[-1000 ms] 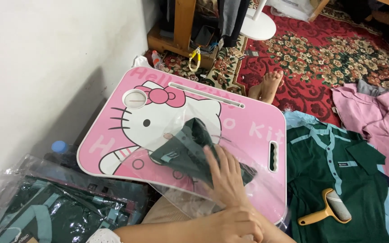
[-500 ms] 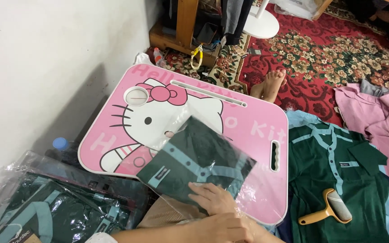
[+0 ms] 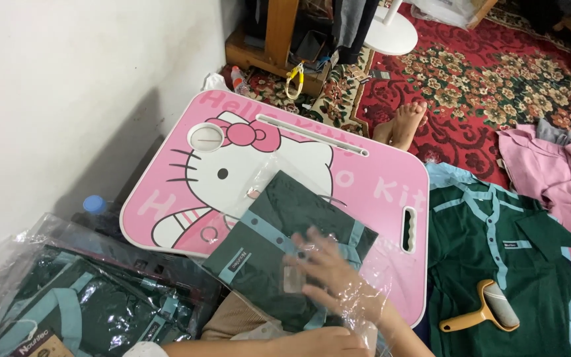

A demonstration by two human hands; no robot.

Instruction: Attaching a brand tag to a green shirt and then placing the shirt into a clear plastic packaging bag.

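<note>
Shirt: folded dark green shirt (image 3: pixel 285 244) with pale blue trim lies on the pink tabletop (image 3: pixel 378 182), at its near edge. A second ago it was bunched and half folded; now it sits flat and squared inside the clear bag (image 3: pixel 358 297).
Right hand: right hand (image 3: pixel 328 271) is inside the bag, fingers spread flat on the shirt, gripping nothing. It was on top, pressing the bundle; now the plastic wraps over the wrist.
Left hand: left hand (image 3: pixel 318 342) is at the tabletop's near edge, by the bag mouth. Only its back shows, so I cannot tell if it is closed on the plastic.
Meaning: I'd judge the shirt is about seated in the bag.
Around: bagged green shirts (image 3: pixel 87 304) left of the tabletop; an open green shirt (image 3: pixel 490 264) with a yellow lint roller (image 3: pixel 487 311) on it to the right.
</note>
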